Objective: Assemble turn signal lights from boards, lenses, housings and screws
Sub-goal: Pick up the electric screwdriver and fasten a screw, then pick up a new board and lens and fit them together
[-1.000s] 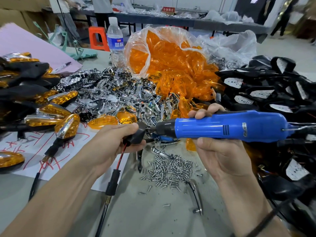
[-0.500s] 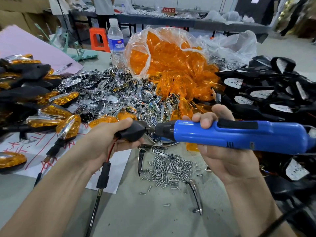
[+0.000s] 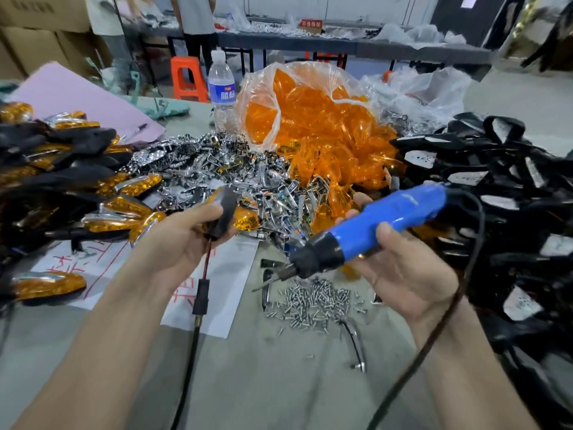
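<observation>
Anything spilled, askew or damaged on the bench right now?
No visible damage. Orange lenses spill from the open plastic bag onto the chrome parts. Screws lie loose on the table, a few strays nearer the camera. Left hand grips a turn signal housing, right hand the blue electric screwdriver.

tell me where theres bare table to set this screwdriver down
The best free patch is the grey table at the near edge, bordered by the screw pile and white paper beyond and the black housings on the right; one curved chrome strip lies in it. Everywhere beyond is crowded: finished lights left, chrome parts and orange lenses behind.
</observation>
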A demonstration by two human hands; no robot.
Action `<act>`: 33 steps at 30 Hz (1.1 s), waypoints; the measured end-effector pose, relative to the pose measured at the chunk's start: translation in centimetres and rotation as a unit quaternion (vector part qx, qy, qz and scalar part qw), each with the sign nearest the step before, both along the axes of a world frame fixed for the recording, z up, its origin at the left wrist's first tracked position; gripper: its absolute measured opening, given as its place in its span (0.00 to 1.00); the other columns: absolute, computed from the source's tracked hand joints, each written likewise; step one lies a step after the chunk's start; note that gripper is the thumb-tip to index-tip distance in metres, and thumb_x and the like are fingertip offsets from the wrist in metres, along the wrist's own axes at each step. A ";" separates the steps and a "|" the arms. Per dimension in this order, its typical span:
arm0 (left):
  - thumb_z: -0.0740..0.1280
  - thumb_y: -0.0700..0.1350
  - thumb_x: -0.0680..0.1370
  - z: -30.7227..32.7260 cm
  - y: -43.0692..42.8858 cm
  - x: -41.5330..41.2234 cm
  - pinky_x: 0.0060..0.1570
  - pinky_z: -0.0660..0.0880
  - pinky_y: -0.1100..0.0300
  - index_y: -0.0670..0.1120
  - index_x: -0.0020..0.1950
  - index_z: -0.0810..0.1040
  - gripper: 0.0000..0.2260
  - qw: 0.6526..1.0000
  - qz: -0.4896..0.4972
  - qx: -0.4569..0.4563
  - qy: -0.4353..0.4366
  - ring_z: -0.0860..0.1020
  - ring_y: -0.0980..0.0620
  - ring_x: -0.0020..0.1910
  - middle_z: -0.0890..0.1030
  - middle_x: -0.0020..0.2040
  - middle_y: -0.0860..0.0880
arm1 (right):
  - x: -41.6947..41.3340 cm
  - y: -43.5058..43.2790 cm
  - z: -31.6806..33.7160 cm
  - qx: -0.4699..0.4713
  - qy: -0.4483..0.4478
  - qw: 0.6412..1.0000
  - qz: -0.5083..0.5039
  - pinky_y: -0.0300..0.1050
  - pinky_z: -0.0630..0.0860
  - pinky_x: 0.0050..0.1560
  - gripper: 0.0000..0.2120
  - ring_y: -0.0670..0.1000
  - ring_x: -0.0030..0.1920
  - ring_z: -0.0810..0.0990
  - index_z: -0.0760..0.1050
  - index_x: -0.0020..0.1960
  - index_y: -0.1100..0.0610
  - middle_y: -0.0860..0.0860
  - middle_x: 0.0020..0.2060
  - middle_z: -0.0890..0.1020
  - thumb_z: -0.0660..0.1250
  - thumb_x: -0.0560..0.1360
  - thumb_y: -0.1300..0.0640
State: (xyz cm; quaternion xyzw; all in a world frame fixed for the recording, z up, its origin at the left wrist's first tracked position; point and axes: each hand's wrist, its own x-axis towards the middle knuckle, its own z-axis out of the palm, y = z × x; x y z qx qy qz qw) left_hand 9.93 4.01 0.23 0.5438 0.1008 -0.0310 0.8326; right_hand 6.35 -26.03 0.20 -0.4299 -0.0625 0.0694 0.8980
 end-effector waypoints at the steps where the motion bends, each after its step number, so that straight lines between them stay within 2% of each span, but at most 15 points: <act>1: 0.66 0.35 0.80 0.6 0.0 0.2 0.43 0.84 0.59 0.37 0.58 0.80 0.08 1.000 0.001 0.026 -0.009 0.83 0.48 0.44 0.81 0.55 0.39 | 0.3 -0.1 0.7 -0.022 0.023 0.999 -0.027 0.53 0.85 0.43 0.34 0.55 0.48 0.88 0.73 0.71 0.61 0.56 0.47 0.86 0.77 0.68 0.56; 4: 0.76 0.33 0.73 1.6 0.9 -0.3 0.41 0.82 0.63 0.48 0.57 0.83 0.16 0.975 0.056 0.210 -0.052 0.85 0.54 0.40 0.88 0.47 0.51 | 0.3 -0.3 1.9 -0.181 0.071 0.972 -0.134 0.52 0.83 0.33 0.21 0.55 0.39 0.87 0.77 0.59 0.61 0.54 0.40 0.85 0.73 0.73 0.48; 6: 0.81 0.36 0.67 2.2 2.4 -1.0 0.41 0.78 0.70 0.52 0.56 0.83 0.21 0.934 0.102 0.335 -0.073 0.84 0.61 0.41 0.87 0.44 0.58 | 0.0 -0.5 1.8 -0.314 0.057 0.922 -0.218 0.49 0.80 0.34 0.13 0.55 0.37 0.85 0.79 0.48 0.55 0.51 0.37 0.84 0.75 0.75 0.46; 9: 0.82 0.37 0.65 1.8 3.9 -1.3 0.39 0.70 0.78 0.53 0.68 0.80 0.33 0.860 0.133 0.488 -0.077 0.79 0.69 0.46 0.83 0.55 0.59 | -0.4 -1.7 2.1 -0.594 -0.020 0.770 -0.233 0.47 0.72 0.38 0.16 0.54 0.38 0.80 0.77 0.43 0.52 0.47 0.37 0.81 0.70 0.73 0.38; 12: 0.75 0.32 0.70 -0.5 3.5 -1.9 0.38 0.74 0.72 0.53 0.75 0.74 0.36 0.836 0.101 0.534 -0.077 0.79 0.59 0.50 0.80 0.68 0.52 | -1.0 -2.6 2.5 -0.724 0.035 0.657 -0.207 0.51 0.75 0.41 0.18 0.53 0.39 0.79 0.74 0.45 0.48 0.47 0.39 0.80 0.67 0.71 0.33; 14: 0.71 0.32 0.74 -2.4 3.3 -2.7 0.54 0.76 0.60 0.52 0.78 0.70 0.34 0.787 0.087 0.606 -0.075 0.77 0.51 0.60 0.78 0.72 0.48 | -1.5 -2.5 2.3 -0.765 0.060 0.615 -0.182 0.53 0.76 0.44 0.19 0.55 0.39 0.79 0.73 0.46 0.47 0.50 0.40 0.80 0.66 0.71 0.32; 17: 0.70 0.37 0.78 -3.8 4.3 -3.8 0.74 0.64 0.44 0.46 0.80 0.65 0.31 0.715 0.097 0.688 -0.075 0.67 0.40 0.75 0.71 0.76 0.42 | -2.2 -1.7 1.7 -0.792 0.069 0.580 -0.177 0.49 0.71 0.39 0.20 0.54 0.36 0.77 0.72 0.49 0.48 0.51 0.39 0.79 0.65 0.73 0.31; 20: 0.70 0.44 0.80 -3.7 4.8 -4.8 0.79 0.58 0.41 0.45 0.80 0.64 0.30 0.663 0.103 0.729 -0.136 0.59 0.42 0.81 0.67 0.79 0.44 | -2.4 -1.0 1.4 -0.825 0.078 0.526 -0.189 0.49 0.69 0.39 0.24 0.53 0.34 0.75 0.72 0.51 0.51 0.51 0.37 0.76 0.63 0.75 0.30; 23: 0.64 0.51 0.84 -4.5 3.4 -6.2 0.82 0.46 0.49 0.47 0.83 0.60 0.29 0.674 0.028 0.719 -0.167 0.49 0.49 0.84 0.58 0.84 0.48 | -2.6 -1.0 1.0 -0.843 0.090 0.494 -0.189 0.49 0.68 0.40 0.23 0.53 0.32 0.73 0.72 0.51 0.52 0.51 0.36 0.76 0.63 0.74 0.32; 25: 0.57 0.54 0.86 -5.4 3.4 -6.8 0.82 0.40 0.51 0.48 0.85 0.53 0.29 0.616 -0.022 0.769 -0.169 0.43 0.49 0.84 0.49 0.85 0.49 | -2.8 -1.0 0.5 -0.857 0.098 0.470 -0.187 0.49 0.67 0.40 0.23 0.53 0.32 0.73 0.71 0.51 0.53 0.52 0.36 0.76 0.63 0.74 0.33; 27: 0.52 0.55 0.86 -5.7 5.6 -6.8 0.82 0.38 0.49 0.49 0.85 0.50 0.29 0.551 -0.036 0.816 -0.172 0.42 0.48 0.84 0.48 0.85 0.50 | -2.9 -0.4 0.2 -0.886 0.093 0.413 -0.192 0.49 0.66 0.42 0.22 0.52 0.31 0.72 0.68 0.50 0.53 0.51 0.33 0.75 0.61 0.75 0.33; 29: 0.54 0.55 0.86 -5.3 8.2 -6.5 0.82 0.39 0.47 0.50 0.85 0.54 0.28 0.525 -0.030 0.831 -0.182 0.45 0.48 0.84 0.52 0.85 0.51 | -2.8 0.3 0.5 -0.917 0.051 0.340 -0.201 0.51 0.65 0.48 0.21 0.53 0.33 0.74 0.66 0.49 0.52 0.49 0.31 0.76 0.60 0.76 0.34; 30: 0.57 0.53 0.86 -5.2 9.3 -6.2 0.82 0.40 0.47 0.50 0.84 0.57 0.27 0.515 -0.025 0.834 -0.195 0.47 0.48 0.84 0.55 0.84 0.51 | -2.6 0.6 0.9 -0.920 0.015 0.326 -0.216 0.53 0.65 0.52 0.19 0.54 0.38 0.76 0.68 0.51 0.51 0.49 0.33 0.77 0.60 0.77 0.35; 31: 0.59 0.51 0.85 -5.2 10.0 -6.0 0.82 0.42 0.45 0.49 0.84 0.59 0.27 0.498 -0.021 0.842 -0.207 0.49 0.47 0.84 0.57 0.84 0.50 | -2.6 0.9 1.2 -0.912 -0.032 0.334 -0.236 0.54 0.66 0.55 0.17 0.56 0.43 0.78 0.72 0.54 0.51 0.49 0.37 0.79 0.62 0.78 0.37; 33: 0.64 0.47 0.83 -5.2 10.7 -5.6 0.81 0.48 0.41 0.46 0.82 0.62 0.28 0.443 -0.032 0.864 -0.239 0.53 0.45 0.83 0.62 0.82 0.46 | -3.1 1.7 1.8 -0.861 -0.136 0.407 -0.273 0.56 0.68 0.58 0.16 0.59 0.51 0.79 0.77 0.61 0.53 0.53 0.46 0.83 0.67 0.78 0.46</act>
